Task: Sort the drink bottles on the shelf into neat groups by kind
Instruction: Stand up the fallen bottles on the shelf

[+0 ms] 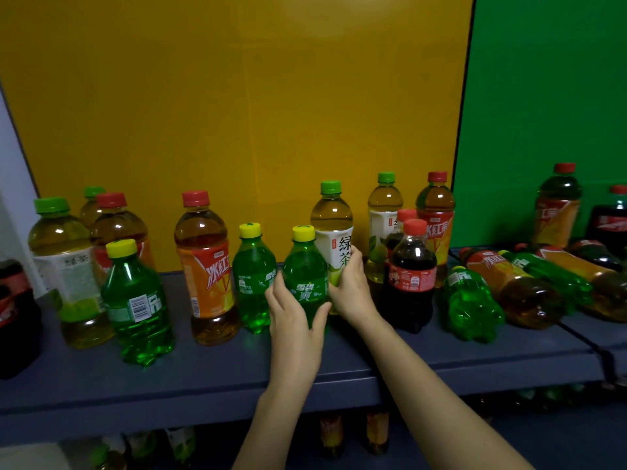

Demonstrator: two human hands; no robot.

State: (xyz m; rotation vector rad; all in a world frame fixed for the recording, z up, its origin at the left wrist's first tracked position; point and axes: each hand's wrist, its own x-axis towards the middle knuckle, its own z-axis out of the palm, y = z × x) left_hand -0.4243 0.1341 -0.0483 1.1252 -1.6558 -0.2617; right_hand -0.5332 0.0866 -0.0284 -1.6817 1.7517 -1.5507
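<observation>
I'm wrapping my left hand (294,312) round a ribbed green soda bottle (305,279); my right hand (351,286) is clasping the smooth green-tea bottle (334,232) behind

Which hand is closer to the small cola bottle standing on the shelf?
Right. The right hand is just left of the cola bottle; the left hand is farther left, on a green soda bottle.

**Two hands on two bottles**

Your left hand (294,308) wraps the small green plastic soda bottle with the yellow cap (304,276), upright on the dark blue shelf (210,371). Your right hand (351,288) grips the pale green-tea bottle with the green cap (332,225) just behind it.
</observation>
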